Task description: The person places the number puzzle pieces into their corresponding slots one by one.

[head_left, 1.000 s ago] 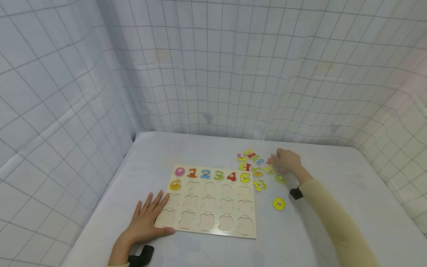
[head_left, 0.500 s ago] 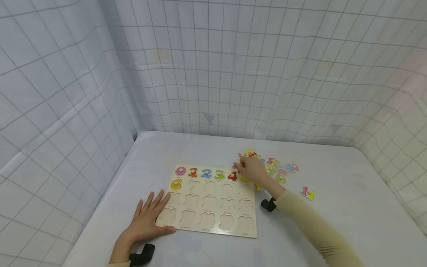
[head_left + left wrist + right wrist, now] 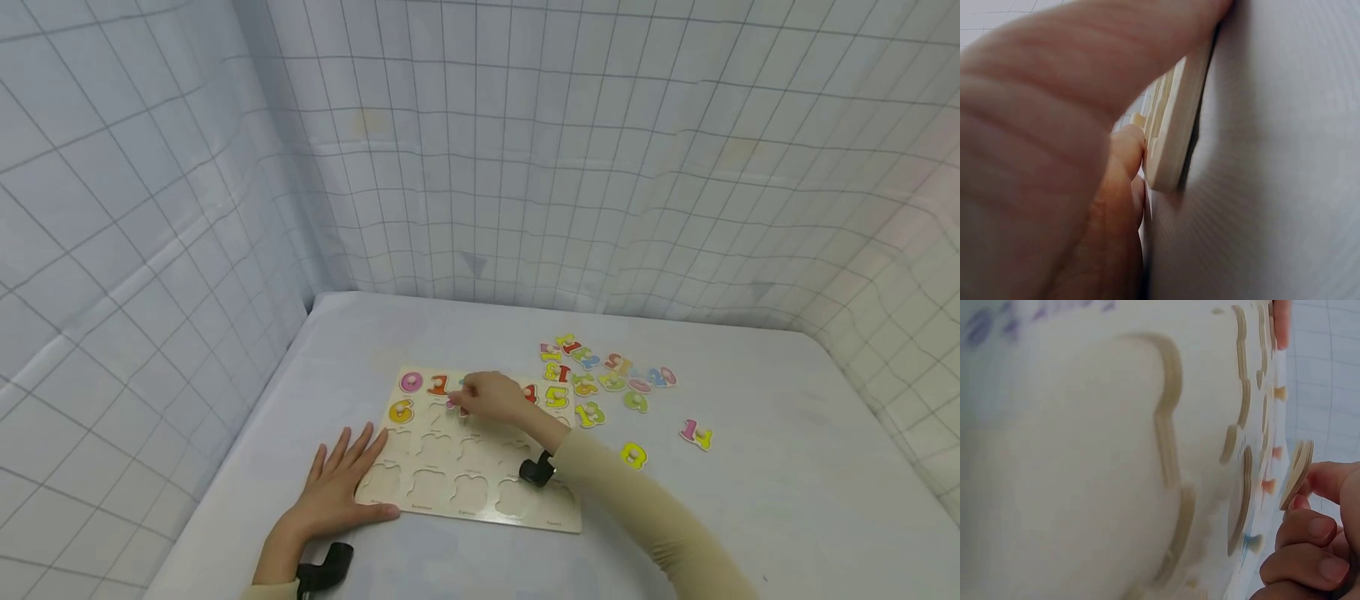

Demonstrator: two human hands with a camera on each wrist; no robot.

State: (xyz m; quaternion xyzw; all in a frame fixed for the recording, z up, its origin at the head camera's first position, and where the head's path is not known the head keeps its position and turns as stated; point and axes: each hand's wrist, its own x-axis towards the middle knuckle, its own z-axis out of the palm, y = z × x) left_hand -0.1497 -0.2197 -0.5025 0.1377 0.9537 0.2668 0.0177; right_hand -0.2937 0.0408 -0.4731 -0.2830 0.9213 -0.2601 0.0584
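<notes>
A wooden number puzzle board [image 3: 483, 523] lies on the table, with knobbed numbers in its top row and a yellow-orange 6 [image 3: 401, 412] below the 0. My right hand [image 3: 498, 398] is over the board's upper middle and pinches a small puzzle piece [image 3: 1298, 475], pink where it shows in the head view. Which number it is cannot be made out. In the right wrist view that piece is tilted and apart from the board. My left hand [image 3: 335, 487] rests at the board's lower left corner, fingers spread, thumb along the front edge.
Several loose number pieces lie in a cluster right of the board, among them a green 9 [image 3: 635, 402]. Nearer are a yellow 8 [image 3: 633, 455] and a pink-and-yellow piece [image 3: 697, 434]. A white grid-patterned cloth [image 3: 480, 167] hangs behind the table.
My right hand has moved left from the loose pieces, across the top right of the board to its upper middle, carrying the pink piece. My left hand has stayed in place.
</notes>
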